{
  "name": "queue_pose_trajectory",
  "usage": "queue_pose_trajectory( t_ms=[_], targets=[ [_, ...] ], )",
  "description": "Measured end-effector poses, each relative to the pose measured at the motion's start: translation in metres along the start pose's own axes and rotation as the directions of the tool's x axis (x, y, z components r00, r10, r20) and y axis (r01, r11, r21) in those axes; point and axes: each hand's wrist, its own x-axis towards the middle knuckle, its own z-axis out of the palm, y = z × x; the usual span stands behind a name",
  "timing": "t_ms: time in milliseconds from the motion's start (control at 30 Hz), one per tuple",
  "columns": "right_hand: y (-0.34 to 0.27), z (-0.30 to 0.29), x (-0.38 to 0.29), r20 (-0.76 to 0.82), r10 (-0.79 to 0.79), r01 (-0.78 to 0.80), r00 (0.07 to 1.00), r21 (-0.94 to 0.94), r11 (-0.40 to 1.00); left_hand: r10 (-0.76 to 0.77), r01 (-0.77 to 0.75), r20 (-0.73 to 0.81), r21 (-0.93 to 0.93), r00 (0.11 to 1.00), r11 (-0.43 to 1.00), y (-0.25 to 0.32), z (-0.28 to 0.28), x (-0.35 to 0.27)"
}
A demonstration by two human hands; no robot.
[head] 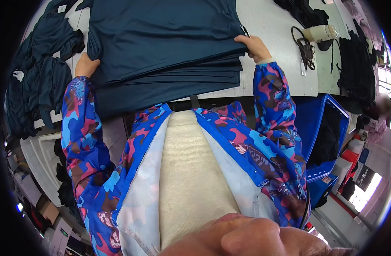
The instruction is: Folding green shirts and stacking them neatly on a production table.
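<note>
A stack of dark teal garments [169, 41] lies before me on a white table [278, 76], its lower layers hanging at the near edge. My left hand [86, 65] grips the left edge of the upper cloth between thumb and fingers. At the right edge, my right hand [254, 47] pinches the corner of the same cloth, with a small dark and metallic tool, perhaps scissors or snips [244, 30], partly hidden beside its fingers. The top layer is drawn fairly flat between both hands.
Crumpled dark garments [51, 41] lie at left. To the right are a coiled black cable [305, 52], a cream cylindrical container [320, 33] and black cloth pieces [355, 67]. A blue plastic bin [320, 128] with black material stands below right; a white bin [38, 166] stands below left.
</note>
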Motion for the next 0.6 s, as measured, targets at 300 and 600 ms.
queue_pose_trajectory(
  t_ms=[300, 600],
  targets=[
    [0.022, 0.009, 0.003, 0.041, -0.017, 0.023, 0.999, -0.156, 0.987, -0.127, 0.669, 0.688, -0.619, 0.715, 0.412, -0.034, 0.006, 0.021],
    [0.010, 0.003, -0.004, 0.135, 0.047, -0.027, 0.990, -0.144, 0.989, -0.024, 0.647, 0.651, -0.749, 0.759, 0.143, -0.035, -0.010, 0.021]
  ],
)
